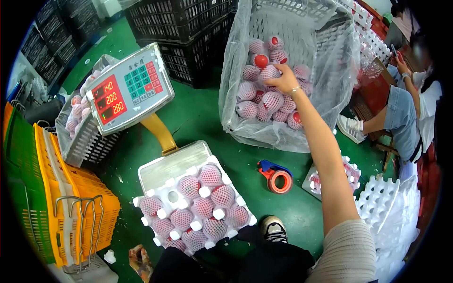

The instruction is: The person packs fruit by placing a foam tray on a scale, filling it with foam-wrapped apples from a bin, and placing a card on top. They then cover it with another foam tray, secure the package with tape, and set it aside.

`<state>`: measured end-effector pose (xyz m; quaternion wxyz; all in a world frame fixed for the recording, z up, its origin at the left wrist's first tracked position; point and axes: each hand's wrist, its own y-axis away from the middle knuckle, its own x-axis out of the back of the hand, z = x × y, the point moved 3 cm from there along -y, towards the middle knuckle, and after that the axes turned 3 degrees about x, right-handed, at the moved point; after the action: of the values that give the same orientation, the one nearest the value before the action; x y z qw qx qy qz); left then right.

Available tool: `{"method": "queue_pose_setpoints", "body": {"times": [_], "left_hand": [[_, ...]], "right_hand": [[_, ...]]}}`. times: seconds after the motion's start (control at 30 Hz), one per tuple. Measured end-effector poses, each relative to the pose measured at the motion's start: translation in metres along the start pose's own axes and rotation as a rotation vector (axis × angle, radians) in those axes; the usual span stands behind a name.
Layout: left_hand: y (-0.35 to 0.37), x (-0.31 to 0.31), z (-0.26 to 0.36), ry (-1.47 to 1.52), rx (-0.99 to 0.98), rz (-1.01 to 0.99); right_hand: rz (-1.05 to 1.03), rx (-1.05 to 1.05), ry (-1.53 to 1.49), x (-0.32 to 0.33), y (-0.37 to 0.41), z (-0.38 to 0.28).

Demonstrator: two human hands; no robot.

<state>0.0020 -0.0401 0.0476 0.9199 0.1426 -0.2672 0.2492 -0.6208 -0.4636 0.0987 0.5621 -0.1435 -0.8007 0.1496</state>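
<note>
My right hand (284,81) reaches into a plastic-lined crate (236,123), its fingers closed round an apple (269,74) in a white foam net. More netted red apples (272,101) lie loosely about it in the crate. Nearer me, a white foam tray (173,197) holds rows of netted apples (214,228), with one hollow bare. That tray rests on the metal platform (165,170) of a scale, whose tilted display (130,89) shows lit red digits. My left hand does not show.
A tape dispenser (279,181) lies on the green floor, beside another tray of fruit (350,174). Foam trays (382,203) are stacked at right, near a seated person (406,104). Yellow crates (89,207) stand left, black crates (177,28) behind. Another apple crate (89,146) sits behind the display.
</note>
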Motion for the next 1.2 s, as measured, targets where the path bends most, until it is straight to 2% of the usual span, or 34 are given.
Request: {"method": "queue_pose_setpoints", "body": {"times": [0.07,0.2,0.23,0.3,0.33,0.4,0.53,0.6,0.63,0.67,0.73,0.8,0.83,0.87,0.93,0.97,1.03,1.07,1.1,1.13,1.2], "left_hand": [[-0.005,-0.006,0.006,0.004,-0.020,-0.006],[-0.007,-0.012,0.012,0.025,-0.061,-0.023],[-0.007,-0.012,0.014,0.028,-0.071,-0.024],[-0.005,-0.011,0.014,0.036,-0.085,-0.030],[-0.005,-0.011,0.015,0.042,-0.092,-0.031],[-0.003,-0.009,0.020,0.057,-0.121,-0.046],[0.001,-0.012,0.051,0.128,-0.225,-0.097],[0.002,-0.026,0.089,0.206,-0.147,-0.213],[0.006,-0.037,0.108,0.240,-0.176,-0.219],[0.005,-0.046,0.128,0.311,-0.259,-0.351],[0.008,-0.057,0.168,0.224,-0.448,-0.497],[0.003,-0.062,0.164,0.020,-0.809,-0.447],[0.001,-0.060,0.157,0.172,-0.676,-0.537],[0.005,-0.053,0.148,0.343,-0.344,-0.627],[0.006,-0.051,0.137,0.685,-0.057,-0.734],[0.009,-0.053,0.131,0.689,-0.046,-0.739],[0.012,-0.061,0.118,1.101,0.146,-0.827],[0.012,-0.063,0.113,1.106,0.143,-0.834],[0.015,-0.064,0.107,1.194,0.208,-0.869],[0.018,-0.066,0.101,1.281,0.275,-0.904],[0.020,-0.068,0.091,1.248,0.216,-0.890]], "right_hand": [[-0.199,-0.224,-0.958,0.022,0.022,-0.007],[-0.262,-0.219,-1.361,0.061,0.067,-0.060],[-0.268,-0.216,-1.361,0.060,0.077,-0.068],[-0.350,-0.117,-1.781,0.060,0.094,-0.086],[-0.368,-0.123,-1.779,0.064,0.102,-0.102],[-0.645,-0.157,-2.103,0.068,0.129,-0.146],[-0.906,-0.226,-2.024,0.046,0.182,-0.224],[-0.903,-0.197,-1.878,0.026,0.209,-0.265],[-0.869,-0.134,-1.805,0.022,0.223,-0.287],[-0.862,0.006,-1.717,0.018,0.235,-0.305],[-0.842,0.008,-1.574,0.027,0.265,-0.342],[-0.836,0.069,-1.298,0.035,0.288,-0.358],[-0.830,0.088,-1.408,0.042,0.290,-0.359],[-0.918,0.044,-1.479,0.046,0.288,-0.353],[-1.046,0.022,-1.631,0.040,0.290,-0.345],[-0.990,-0.077,-1.726,0.039,0.295,-0.347],[-1.010,-0.080,-1.623,0.033,0.297,-0.339],[-1.030,-0.074,-1.525,0.029,0.295,-0.336],[-0.952,-0.081,-1.483,0.031,0.293,-0.338],[-0.970,-0.121,-1.502,0.032,0.293,-0.336],[-0.992,-0.165,-1.571,0.036,0.297,-0.340]]}}
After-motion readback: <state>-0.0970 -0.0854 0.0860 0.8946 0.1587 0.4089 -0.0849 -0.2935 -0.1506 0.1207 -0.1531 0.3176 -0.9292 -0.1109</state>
